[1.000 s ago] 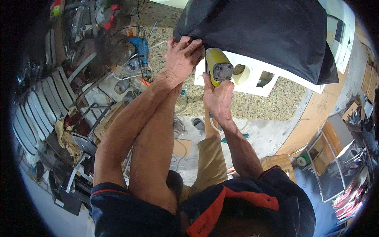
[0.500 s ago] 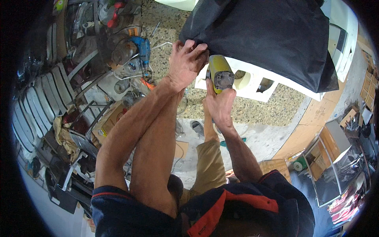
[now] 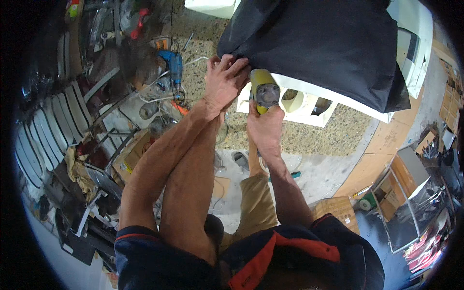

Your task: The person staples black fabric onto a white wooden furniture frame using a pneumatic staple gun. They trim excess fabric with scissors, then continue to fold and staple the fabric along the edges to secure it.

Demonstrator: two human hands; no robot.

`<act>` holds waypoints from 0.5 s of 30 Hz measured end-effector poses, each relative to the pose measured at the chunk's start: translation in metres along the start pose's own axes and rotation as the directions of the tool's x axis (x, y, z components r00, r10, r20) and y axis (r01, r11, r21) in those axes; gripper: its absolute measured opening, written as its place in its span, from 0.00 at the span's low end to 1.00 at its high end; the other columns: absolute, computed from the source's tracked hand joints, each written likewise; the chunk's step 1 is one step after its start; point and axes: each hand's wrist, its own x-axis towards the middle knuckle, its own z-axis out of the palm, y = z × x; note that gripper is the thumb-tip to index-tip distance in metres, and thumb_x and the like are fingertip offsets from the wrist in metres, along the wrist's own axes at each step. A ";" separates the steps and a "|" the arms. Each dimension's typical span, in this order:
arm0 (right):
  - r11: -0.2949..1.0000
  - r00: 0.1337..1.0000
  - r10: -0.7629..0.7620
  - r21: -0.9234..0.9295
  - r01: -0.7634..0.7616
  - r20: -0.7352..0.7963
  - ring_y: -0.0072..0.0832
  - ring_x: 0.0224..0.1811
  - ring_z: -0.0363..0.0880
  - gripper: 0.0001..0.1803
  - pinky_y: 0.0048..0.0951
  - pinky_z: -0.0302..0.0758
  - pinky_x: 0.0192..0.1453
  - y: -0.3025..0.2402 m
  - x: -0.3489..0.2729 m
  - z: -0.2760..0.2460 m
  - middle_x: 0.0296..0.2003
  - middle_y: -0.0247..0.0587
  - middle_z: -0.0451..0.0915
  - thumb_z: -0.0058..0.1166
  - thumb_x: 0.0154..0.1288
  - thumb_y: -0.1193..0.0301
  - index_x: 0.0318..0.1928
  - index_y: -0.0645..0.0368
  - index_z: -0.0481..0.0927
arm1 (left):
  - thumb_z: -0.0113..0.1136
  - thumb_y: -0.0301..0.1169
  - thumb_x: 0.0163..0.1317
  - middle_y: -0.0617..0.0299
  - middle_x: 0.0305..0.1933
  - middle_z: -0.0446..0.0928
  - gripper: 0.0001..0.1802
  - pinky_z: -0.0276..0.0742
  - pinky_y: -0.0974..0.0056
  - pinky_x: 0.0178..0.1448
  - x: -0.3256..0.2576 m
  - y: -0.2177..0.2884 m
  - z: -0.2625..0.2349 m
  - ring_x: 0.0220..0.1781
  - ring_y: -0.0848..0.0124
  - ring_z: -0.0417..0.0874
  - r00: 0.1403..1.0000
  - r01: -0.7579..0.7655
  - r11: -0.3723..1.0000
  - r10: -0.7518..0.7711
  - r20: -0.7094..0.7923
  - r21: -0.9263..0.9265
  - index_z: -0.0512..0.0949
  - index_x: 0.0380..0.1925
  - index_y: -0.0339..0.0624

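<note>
A large sheet of black fabric [image 3: 314,48] is draped over a white moulded piece [image 3: 316,106] with round and square openings in its near edge. My left hand [image 3: 224,79] is closed on the fabric's near left edge, fingers bent over it; the fingertips are partly hidden. Just right of it, my right hand [image 3: 266,128] grips a yellow and grey pistol-grip tool, seemingly a staple gun [image 3: 263,89]. The tool's grey round end faces me. Its front lies close to the fabric's edge, and its tip is hidden from view.
A blue power drill [image 3: 175,67] lies on the speckled surface [image 3: 338,133] at the left, among cords. Curved grey slatted pieces [image 3: 53,125] and metal frames crowd the far left. Cardboard [image 3: 382,130], a box [image 3: 338,212] and a metal-framed stand [image 3: 401,193] stand at the right.
The staple gun and my right hand have shifted slightly left, closer to my left hand, and the gun has tilted. My left hand keeps its hold on the fabric.
</note>
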 end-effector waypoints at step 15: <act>0.944 0.965 -0.262 0.213 0.252 0.019 0.59 0.38 0.87 0.17 0.47 0.82 0.41 0.052 -0.011 -0.062 0.33 0.63 0.86 0.68 0.62 0.69 0.44 0.71 0.83 | 0.71 0.35 0.54 0.59 0.56 0.82 0.18 0.70 0.45 0.64 -0.031 -0.023 -0.051 0.60 0.53 0.77 0.985 0.148 0.988 -0.143 0.098 -0.038 0.86 0.46 0.44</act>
